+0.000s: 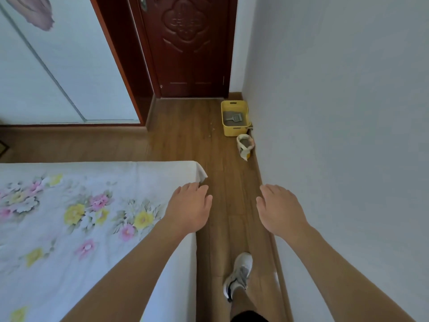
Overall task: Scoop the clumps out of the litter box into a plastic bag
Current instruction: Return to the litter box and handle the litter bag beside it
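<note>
A yellow litter box [235,130] stands on the floor in the far corner by the right wall, with grey litter inside and a grey scoop [232,118] lying on it. Just in front of it an open plastic bag [244,147] with a rolled rim leans by the baseboard, grey material inside. My left hand [188,208] and my right hand [279,210] are stretched out in front of me, palms down, fingers relaxed, holding nothing. Both are well short of the box. No clumps can be made out at this distance.
A bed with a floral sheet [92,217] fills the left side; its corner lies under my left hand. A narrow strip of wooden floor [229,182] runs between bed and white wall [336,135]. A dark red door [188,47] is beyond. My shoe [239,274] is on the floor.
</note>
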The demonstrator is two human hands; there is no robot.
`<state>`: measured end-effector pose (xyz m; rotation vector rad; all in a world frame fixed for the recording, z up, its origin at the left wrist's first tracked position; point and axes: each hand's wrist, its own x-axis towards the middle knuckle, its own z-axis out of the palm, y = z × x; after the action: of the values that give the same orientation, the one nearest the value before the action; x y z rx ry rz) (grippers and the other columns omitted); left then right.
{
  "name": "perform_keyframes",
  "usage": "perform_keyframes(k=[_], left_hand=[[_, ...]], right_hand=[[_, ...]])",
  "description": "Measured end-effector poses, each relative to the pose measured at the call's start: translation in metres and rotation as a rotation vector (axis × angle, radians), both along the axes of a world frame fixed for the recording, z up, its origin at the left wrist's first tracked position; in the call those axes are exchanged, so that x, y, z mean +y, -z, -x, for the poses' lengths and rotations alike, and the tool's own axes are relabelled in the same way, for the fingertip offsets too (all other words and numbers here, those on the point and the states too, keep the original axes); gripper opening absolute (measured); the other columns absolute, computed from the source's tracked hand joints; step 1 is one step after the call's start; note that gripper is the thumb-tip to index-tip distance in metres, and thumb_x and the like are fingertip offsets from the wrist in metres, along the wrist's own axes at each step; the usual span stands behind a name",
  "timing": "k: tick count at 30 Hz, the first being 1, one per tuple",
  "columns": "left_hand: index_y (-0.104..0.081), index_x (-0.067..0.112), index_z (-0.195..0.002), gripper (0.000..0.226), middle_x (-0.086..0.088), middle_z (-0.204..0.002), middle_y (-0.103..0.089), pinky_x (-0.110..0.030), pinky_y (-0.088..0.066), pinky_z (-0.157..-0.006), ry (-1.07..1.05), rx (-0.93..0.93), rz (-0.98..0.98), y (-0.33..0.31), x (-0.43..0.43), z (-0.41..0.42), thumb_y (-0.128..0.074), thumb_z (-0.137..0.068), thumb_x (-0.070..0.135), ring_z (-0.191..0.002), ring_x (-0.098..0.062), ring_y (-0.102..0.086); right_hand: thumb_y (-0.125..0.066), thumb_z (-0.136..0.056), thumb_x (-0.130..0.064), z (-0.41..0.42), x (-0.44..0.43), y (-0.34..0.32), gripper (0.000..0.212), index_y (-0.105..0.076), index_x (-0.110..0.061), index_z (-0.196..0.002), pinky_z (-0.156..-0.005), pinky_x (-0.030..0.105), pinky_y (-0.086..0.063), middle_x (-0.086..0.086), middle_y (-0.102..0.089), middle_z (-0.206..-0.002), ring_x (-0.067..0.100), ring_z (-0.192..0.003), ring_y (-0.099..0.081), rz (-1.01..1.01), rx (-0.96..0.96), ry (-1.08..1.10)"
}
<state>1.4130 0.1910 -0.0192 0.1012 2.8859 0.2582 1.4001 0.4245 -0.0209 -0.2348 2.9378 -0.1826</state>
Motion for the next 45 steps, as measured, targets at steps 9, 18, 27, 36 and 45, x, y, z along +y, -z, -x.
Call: perform_keyframes(k=[9,18,27,36,45], left_hand=[[-0.045,0.025,-0.141,0.046,0.001,-0.149,-0.045,-0.036,-0.027,-0.117,-0.074,0.045,0.018,-0.002,-0.005,0.177,-0.023,-0.104,0.041,-0.138,-0.019,-0.040],[-0.039,0.021,-0.145,0.049,0.000,-0.152,-0.041,-0.038,-0.022,-0.121,-0.145,0.045,-0.046,0.001,-0.044,0.339,-0.022,-0.104,0.042,-0.144,-0.019,-0.031],[-0.043,0.016,-0.143,0.050,-0.004,-0.148,-0.045,-0.038,-0.025,-0.118,0.023,0.005,-0.040,0.018,-0.071,0.538,-0.024,-0.104,0.040,-0.141,-0.022,-0.035],[-0.040,0.015,-0.145,0.051,-0.005,-0.150,-0.042,-0.038,-0.022,-0.119,0.177,-0.019,0.003,0.022,-0.047,0.726,-0.024,-0.103,0.040,-0.142,-0.022,-0.033],[-0.045,0.017,-0.139,0.046,-0.006,-0.143,-0.048,-0.041,-0.028,-0.116,0.236,-0.063,0.026,0.020,-0.014,0.902,-0.029,-0.102,0.040,-0.136,-0.025,-0.040]], right_hand=[[-0.023,-0.104,-0.038,0.207,-0.006,0.013,0.052,-0.038,-0.017,-0.149,-0.117,0.039,-0.030,0.000,-0.043,-0.152,0.020,-0.140,-0.038,0.015,-0.010,-0.080],[-0.027,-0.102,-0.040,0.393,-0.042,0.005,0.046,-0.049,-0.020,-0.137,-0.104,0.037,-0.045,-0.002,-0.058,-0.135,0.018,-0.122,-0.054,-0.010,-0.004,-0.142],[-0.030,-0.101,-0.034,0.560,-0.063,0.008,0.040,-0.054,-0.017,-0.128,-0.096,0.035,-0.046,0.001,-0.062,-0.123,0.020,-0.111,-0.056,-0.023,0.007,-0.030],[-0.029,-0.104,-0.036,0.708,-0.040,0.021,0.046,-0.045,-0.016,-0.142,-0.111,0.035,-0.035,0.002,-0.050,-0.146,0.021,-0.133,-0.045,0.004,-0.053,0.141],[-0.026,-0.104,-0.038,0.868,-0.021,0.027,0.046,-0.049,-0.016,-0.137,-0.106,0.035,-0.040,0.002,-0.055,-0.139,0.022,-0.125,-0.052,0.011,-0.058,0.167]])
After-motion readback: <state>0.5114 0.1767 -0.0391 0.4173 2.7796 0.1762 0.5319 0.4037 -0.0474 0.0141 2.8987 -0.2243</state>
